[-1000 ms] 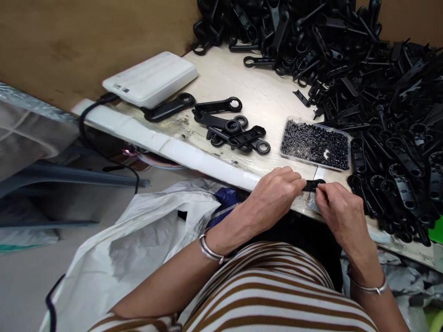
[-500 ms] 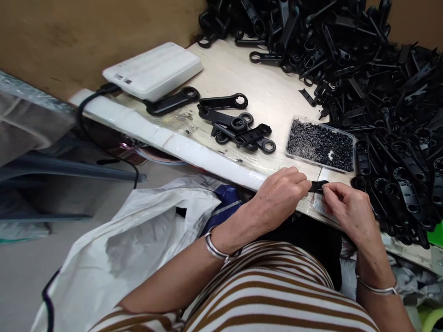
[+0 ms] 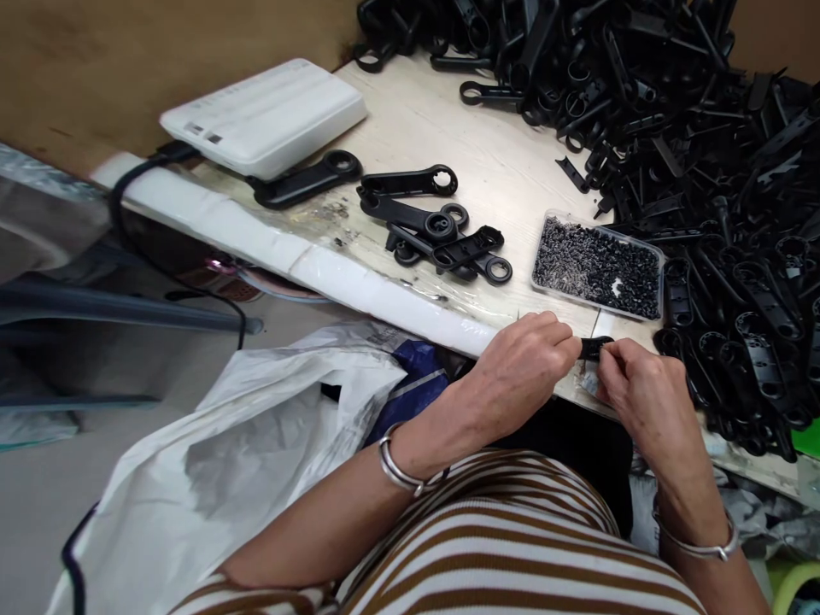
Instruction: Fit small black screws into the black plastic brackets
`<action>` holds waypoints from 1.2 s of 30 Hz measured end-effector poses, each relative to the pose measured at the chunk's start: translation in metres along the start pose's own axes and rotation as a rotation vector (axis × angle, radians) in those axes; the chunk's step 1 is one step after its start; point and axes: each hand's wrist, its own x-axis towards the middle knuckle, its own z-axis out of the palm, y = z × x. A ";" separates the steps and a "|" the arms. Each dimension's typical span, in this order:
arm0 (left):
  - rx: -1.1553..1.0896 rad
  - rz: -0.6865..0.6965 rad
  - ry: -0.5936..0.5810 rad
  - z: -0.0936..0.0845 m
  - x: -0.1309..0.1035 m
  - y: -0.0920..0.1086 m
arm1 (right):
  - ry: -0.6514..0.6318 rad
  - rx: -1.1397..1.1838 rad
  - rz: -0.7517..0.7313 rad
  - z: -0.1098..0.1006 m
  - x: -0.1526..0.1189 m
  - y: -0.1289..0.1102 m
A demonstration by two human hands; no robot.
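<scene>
My left hand (image 3: 529, 359) is closed around a black plastic handle part (image 3: 590, 348), whose end sticks out past the fingers at the table's front edge. At that end, my right hand (image 3: 641, 384) is pinched with its fingertips against the part; anything small between them is hidden. Just behind the hands stands a clear tray (image 3: 534, 272) of tiny black and metallic pieces. Several black ring-ended handle parts (image 3: 442, 226) lie in a loose group to the left of the tray.
A large heap of black plastic parts (image 3: 641, 102) covers the back and right of the table (image 3: 410, 111). A white box-shaped device (image 3: 262, 120) with a black cable (image 3: 119, 201) sits at the left. A white bag (image 3: 256, 453) hangs below the padded edge.
The view has shifted slightly, so the white device appears further left and higher. Both hands stay at the same handle part, with only slight finger movement.
</scene>
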 end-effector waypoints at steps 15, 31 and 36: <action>-0.103 -0.005 0.083 0.001 -0.003 -0.001 | -0.002 0.736 0.318 0.006 -0.005 0.016; -0.073 0.002 0.489 0.008 -0.010 0.027 | 0.160 1.662 0.544 0.011 -0.010 -0.003; -0.090 0.020 0.532 0.010 -0.009 0.031 | 0.216 1.673 0.573 0.011 -0.005 -0.005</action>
